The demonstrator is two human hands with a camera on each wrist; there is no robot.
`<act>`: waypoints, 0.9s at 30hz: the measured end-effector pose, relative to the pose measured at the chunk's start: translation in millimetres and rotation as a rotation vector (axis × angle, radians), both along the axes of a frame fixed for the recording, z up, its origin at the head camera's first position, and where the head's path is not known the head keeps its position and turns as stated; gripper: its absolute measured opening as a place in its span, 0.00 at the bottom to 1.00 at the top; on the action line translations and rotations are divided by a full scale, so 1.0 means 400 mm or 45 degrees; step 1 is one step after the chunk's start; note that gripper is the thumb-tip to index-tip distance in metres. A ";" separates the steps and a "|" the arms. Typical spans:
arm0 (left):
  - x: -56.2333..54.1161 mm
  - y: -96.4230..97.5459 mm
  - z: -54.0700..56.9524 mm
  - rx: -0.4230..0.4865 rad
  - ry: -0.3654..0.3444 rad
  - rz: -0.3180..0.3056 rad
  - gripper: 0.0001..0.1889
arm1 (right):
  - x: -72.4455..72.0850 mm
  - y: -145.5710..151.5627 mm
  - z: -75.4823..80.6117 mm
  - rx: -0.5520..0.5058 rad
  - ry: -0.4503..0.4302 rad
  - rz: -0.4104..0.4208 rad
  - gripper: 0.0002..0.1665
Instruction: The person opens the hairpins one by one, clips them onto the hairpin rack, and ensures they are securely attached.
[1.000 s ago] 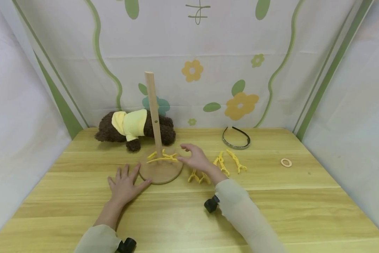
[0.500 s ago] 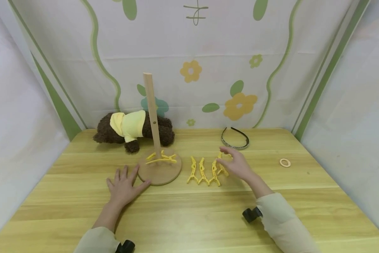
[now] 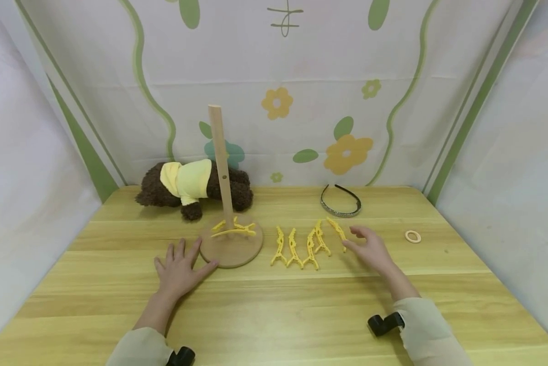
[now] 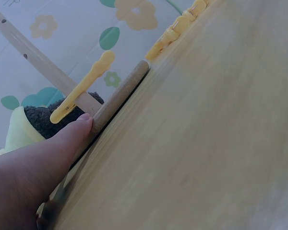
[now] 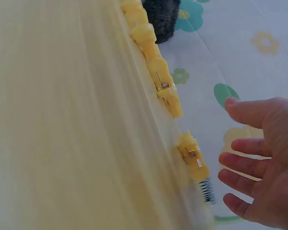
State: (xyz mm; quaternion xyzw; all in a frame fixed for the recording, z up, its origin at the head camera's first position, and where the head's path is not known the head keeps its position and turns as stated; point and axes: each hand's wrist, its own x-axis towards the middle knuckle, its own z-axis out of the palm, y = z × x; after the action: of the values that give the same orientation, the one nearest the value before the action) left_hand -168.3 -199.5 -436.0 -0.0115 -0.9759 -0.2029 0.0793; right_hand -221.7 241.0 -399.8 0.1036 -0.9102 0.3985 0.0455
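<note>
Right grip shifted rightward, loosely spread, near yellow clip

Five clips lie between stand and ring.

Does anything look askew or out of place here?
Nothing looks spilled or broken. The yellow clip nearest the right hand looks more slanted than the four clips beside it, and the brown plush toy lies down behind the wooden stand instead of sitting up.

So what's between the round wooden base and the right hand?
In the head view, five slim yellow clips lie on the wood-grain tabletop between the base and the right hand.
</note>
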 end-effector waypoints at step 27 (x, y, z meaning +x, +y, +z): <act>0.006 0.002 0.015 -0.005 -0.030 -0.001 0.45 | -0.006 0.005 -0.087 0.178 0.110 -0.232 0.31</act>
State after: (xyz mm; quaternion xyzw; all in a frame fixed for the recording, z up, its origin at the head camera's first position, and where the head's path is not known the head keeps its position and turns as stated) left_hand -165.7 -198.5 -430.1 -0.0096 -0.9771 -0.2013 0.0678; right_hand -224.3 243.0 -434.5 0.0405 -0.9386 0.3233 0.1134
